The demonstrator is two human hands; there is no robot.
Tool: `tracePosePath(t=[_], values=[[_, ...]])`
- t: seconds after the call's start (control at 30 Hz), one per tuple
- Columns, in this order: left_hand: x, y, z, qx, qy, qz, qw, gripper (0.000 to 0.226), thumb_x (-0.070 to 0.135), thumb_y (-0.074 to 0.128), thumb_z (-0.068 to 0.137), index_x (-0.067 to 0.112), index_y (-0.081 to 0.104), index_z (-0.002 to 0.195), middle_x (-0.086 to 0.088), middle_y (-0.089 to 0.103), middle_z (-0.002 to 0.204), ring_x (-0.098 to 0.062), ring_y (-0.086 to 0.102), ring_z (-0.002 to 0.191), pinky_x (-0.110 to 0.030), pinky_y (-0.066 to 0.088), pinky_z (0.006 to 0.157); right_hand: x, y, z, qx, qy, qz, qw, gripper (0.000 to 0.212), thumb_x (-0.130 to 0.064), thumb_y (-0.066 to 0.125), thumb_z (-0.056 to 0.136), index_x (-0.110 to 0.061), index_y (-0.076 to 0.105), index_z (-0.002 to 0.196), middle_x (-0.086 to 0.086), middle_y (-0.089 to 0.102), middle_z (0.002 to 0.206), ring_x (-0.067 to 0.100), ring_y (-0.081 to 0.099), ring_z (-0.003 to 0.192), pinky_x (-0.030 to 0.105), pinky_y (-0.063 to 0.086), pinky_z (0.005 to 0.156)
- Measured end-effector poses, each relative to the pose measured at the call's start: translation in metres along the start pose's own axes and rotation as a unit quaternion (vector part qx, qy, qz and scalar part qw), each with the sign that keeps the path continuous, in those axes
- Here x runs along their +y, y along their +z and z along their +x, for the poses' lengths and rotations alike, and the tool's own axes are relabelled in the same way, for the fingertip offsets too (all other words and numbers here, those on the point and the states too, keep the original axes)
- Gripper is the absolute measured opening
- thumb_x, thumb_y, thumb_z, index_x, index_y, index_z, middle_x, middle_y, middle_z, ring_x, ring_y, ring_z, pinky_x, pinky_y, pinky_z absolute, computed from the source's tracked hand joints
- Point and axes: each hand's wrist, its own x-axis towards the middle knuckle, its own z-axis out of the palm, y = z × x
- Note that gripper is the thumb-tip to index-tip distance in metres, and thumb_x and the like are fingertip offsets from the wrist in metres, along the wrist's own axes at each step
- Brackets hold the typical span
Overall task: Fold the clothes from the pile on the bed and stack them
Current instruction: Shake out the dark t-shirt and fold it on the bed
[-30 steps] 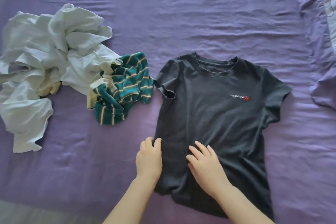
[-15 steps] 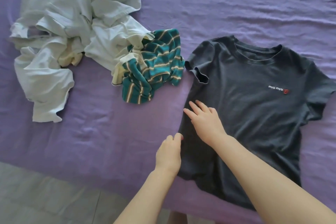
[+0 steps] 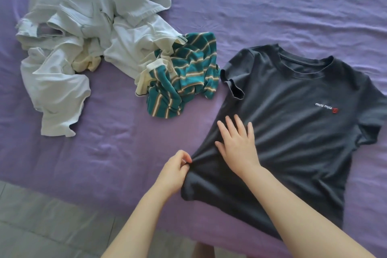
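A dark grey T-shirt (image 3: 297, 123) with a small white and red logo lies spread face up on the purple bed sheet (image 3: 272, 6), at the right. My left hand (image 3: 174, 170) pinches the shirt's left side edge, which bunches at the fingertips. My right hand (image 3: 237, 142) lies flat on the shirt's lower left part with its fingers spread. A pile of crumpled white garments (image 3: 79, 33) sits at the upper left, and a green striped shirt (image 3: 184, 73) lies crumpled against its right side.
The bed's near edge runs along the bottom left, with grey floor (image 3: 52, 226) below it. Bare sheet stretches between the pile and my hands and across the top right.
My left hand has gone from resting beside the shirt's edge to pinching it. My right hand stays flat on the shirt. The view has swung left and down, so the shirt sits further right.
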Motion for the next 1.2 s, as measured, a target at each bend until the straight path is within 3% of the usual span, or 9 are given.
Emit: tracePosePath(t=[0.23, 0.4, 0.53, 0.63, 0.77, 0.87, 0.97, 1.07, 1.2], values=[[0.017, 0.016, -0.002, 0.095, 0.013, 0.27, 0.958, 0.011, 0.013, 0.044, 0.092, 0.019, 0.049, 0.1, -0.004, 0.046, 0.1, -0.029, 0.051, 0.083, -0.035, 0.04, 0.064, 0.007, 0.012, -0.002, -0.047, 0.005, -0.017, 0.999, 0.071, -0.053, 0.041, 0.091, -0.023, 0.013, 0.15, 0.012, 0.012, 0.157, 0.032, 0.007, 0.145, 0.056, 0.007, 0.113], [0.048, 0.029, 0.007, 0.12, 0.217, 0.324, 0.913, 0.022, 0.002, 0.07, 0.072, 0.012, 0.068, 0.091, -0.006, 0.062, 0.088, -0.024, 0.057, 0.076, -0.033, 0.052, 0.061, 0.017, 0.003, 0.014, -0.024, -0.016, -0.021, 0.999, 0.06, -0.05, 0.039, 0.092, -0.022, 0.03, 0.145, 0.005, 0.026, 0.154, 0.029, 0.011, 0.145, 0.057, 0.005, 0.113], [0.072, 0.043, 0.03, 0.076, 0.288, 0.336, 0.894, 0.039, 0.005, 0.075, 0.072, 0.012, 0.066, 0.109, -0.008, 0.063, 0.113, -0.024, 0.06, 0.105, -0.033, 0.055, 0.082, 0.034, -0.003, 0.041, -0.037, -0.055, -0.034, 0.997, 0.053, -0.041, 0.027, 0.098, -0.027, 0.017, 0.148, -0.001, 0.016, 0.157, 0.024, 0.0, 0.146, 0.057, -0.005, 0.112], [0.081, 0.051, 0.047, 0.041, 0.243, 0.369, 0.896, 0.055, 0.02, 0.06, 0.089, 0.013, 0.04, 0.14, -0.011, 0.033, 0.149, -0.031, 0.027, 0.14, -0.04, 0.032, 0.111, 0.043, -0.013, 0.072, -0.064, -0.113, -0.038, 0.991, 0.053, -0.042, 0.023, 0.099, -0.031, 0.008, 0.149, -0.004, 0.009, 0.158, 0.023, -0.001, 0.146, 0.057, -0.005, 0.112], [0.085, 0.058, 0.053, 0.021, 0.161, 0.388, 0.907, 0.074, 0.043, 0.046, 0.095, 0.023, 0.003, 0.151, -0.008, -0.005, 0.159, -0.034, -0.008, 0.145, -0.043, 0.014, 0.117, 0.056, -0.032, 0.101, -0.09, -0.186, -0.027, 0.978, 0.053, -0.035, 0.035, 0.097, -0.031, 0.019, 0.147, -0.005, 0.017, 0.157, 0.022, 0.007, 0.145, 0.051, 0.003, 0.115], [0.103, 0.056, 0.058, 0.083, 0.133, 0.321, 0.934, 0.062, 0.043, 0.045, 0.095, 0.023, 0.02, 0.148, -0.005, 0.017, 0.156, -0.029, 0.014, 0.143, -0.039, 0.027, 0.112, 0.067, -0.048, 0.094, 0.018, -0.191, 0.03, 0.981, 0.036, -0.017, 0.059, 0.086, -0.019, 0.06, 0.122, 0.002, 0.057, 0.131, 0.025, 0.045, 0.13, 0.047, 0.028, 0.11], [0.127, 0.043, 0.079, 0.188, 0.111, 0.224, 0.95, 0.049, 0.034, 0.048, 0.095, 0.021, 0.037, 0.141, -0.001, 0.037, 0.145, -0.019, 0.033, 0.133, -0.031, 0.034, 0.107, 0.084, -0.059, 0.099, 0.155, -0.129, 0.11, 0.973, 0.023, -0.001, 0.069, 0.075, -0.009, 0.072, 0.096, 0.007, 0.071, 0.102, 0.03, 0.063, 0.107, 0.046, 0.049, 0.092], [0.152, 0.028, 0.105, 0.229, 0.086, 0.176, 0.953, 0.054, 0.029, 0.051, 0.095, 0.018, 0.029, 0.144, -0.002, 0.034, 0.146, -0.019, 0.034, 0.132, -0.031, 0.036, 0.105, 0.091, -0.075, 0.129, 0.185, -0.091, 0.128, 0.97, 0.021, -0.002, 0.063, 0.083, -0.005, 0.07, 0.103, 0.01, 0.069, 0.11, 0.031, 0.059, 0.112, 0.045, 0.051, 0.088], [0.174, 0.021, 0.13, 0.251, 0.102, 0.165, 0.948, 0.062, 0.026, 0.055, 0.093, 0.019, 0.025, 0.147, -0.001, 0.033, 0.146, -0.019, 0.043, 0.127, -0.031, 0.042, 0.095, 0.096, -0.089, 0.183, 0.062, -0.104, 0.021, 0.992, 0.044, -0.009, 0.047, 0.094, -0.018, 0.045, 0.136, 0.0, 0.04, 0.147, 0.022, 0.028, 0.138, 0.042, 0.035, 0.105]])
